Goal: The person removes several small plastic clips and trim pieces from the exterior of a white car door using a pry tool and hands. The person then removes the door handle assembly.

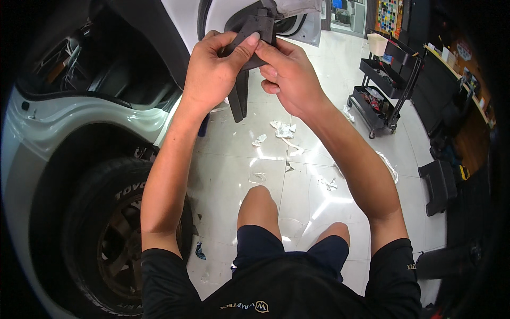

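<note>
Left grip (214, 69) and right grip (293, 75) are both closed on one dark, flat-faced piece (259, 26), held up near the top of the view, with the left thumb (247, 47) pressed on its front face and the right thumb just beside it. Some of the right hand's fingers (270, 88) curl in below, beside the piece's right side. Beneath the hands hangs a narrow dark strip (240, 101), pointing down toward the floor; whether it is part of the same piece cannot be told, since the hands cover the join. Right behind the piece stands a pale vehicle panel (217, 17), and whether the two touch is hidden. Left of the forearms is the white vehicle body (58, 125), with a large black tyre (85, 218) below its arch. Under the hands spreads a glossy tiled floor (223, 169), strewn with white crumpled scraps (283, 129). Near the lower edge are bare knees, dark blue shorts (258, 246) and a black shirt (308, 287). To the right, well apart from the hands, stands a black tiered cart (375, 80) with a cream container (377, 44) at its top; beyond it runs a cluttered counter (450, 68), with a black step stool (439, 186) nearer the person.
</note>
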A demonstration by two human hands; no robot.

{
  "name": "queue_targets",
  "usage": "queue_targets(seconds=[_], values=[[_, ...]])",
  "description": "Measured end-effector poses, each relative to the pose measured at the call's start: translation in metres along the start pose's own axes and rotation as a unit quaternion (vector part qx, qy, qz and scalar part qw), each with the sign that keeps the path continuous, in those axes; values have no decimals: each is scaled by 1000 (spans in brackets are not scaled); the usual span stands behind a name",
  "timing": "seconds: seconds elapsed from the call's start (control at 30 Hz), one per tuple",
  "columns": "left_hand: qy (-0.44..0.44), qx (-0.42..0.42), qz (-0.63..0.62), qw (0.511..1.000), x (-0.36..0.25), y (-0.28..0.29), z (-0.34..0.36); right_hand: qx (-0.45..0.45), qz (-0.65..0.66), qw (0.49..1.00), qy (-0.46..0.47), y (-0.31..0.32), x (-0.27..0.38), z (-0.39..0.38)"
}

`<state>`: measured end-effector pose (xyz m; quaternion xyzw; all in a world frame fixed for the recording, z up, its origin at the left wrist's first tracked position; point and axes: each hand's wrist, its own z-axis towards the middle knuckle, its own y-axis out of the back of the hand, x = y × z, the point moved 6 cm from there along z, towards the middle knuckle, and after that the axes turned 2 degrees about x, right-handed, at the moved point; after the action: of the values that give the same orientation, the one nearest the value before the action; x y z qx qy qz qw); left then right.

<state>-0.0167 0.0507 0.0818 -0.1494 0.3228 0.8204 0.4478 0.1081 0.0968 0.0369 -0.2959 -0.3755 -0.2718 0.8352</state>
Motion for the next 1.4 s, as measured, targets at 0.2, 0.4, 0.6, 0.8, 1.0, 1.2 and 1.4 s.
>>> queue_targets(seconds=[0.2,0.4,0.6,0.8,1.0,1.2,1.4], values=[[14,-13,-67,998,1,0,-2,2,96,995,-32,-9,-9,-1],[94,18,-113,989,12,-5,-2,-24,-26,999,-14,-4,2,-3],[85,-30,-162,983,14,-7,-5,-125,-290,938,141,16,28,-12],[62,-17,-121,991,9,-1,-15,-55,-613,645,453,-21,87,-31],[39,-35,-101,993,9,-2,-8,-80,-483,867,91,11,67,-5],[12,-86,127,988,-16,7,-6,-73,-149,985,-37,8,38,-8],[-39,-129,212,968,-25,-2,-4,-113,-7,994,-5,2,19,-4]])
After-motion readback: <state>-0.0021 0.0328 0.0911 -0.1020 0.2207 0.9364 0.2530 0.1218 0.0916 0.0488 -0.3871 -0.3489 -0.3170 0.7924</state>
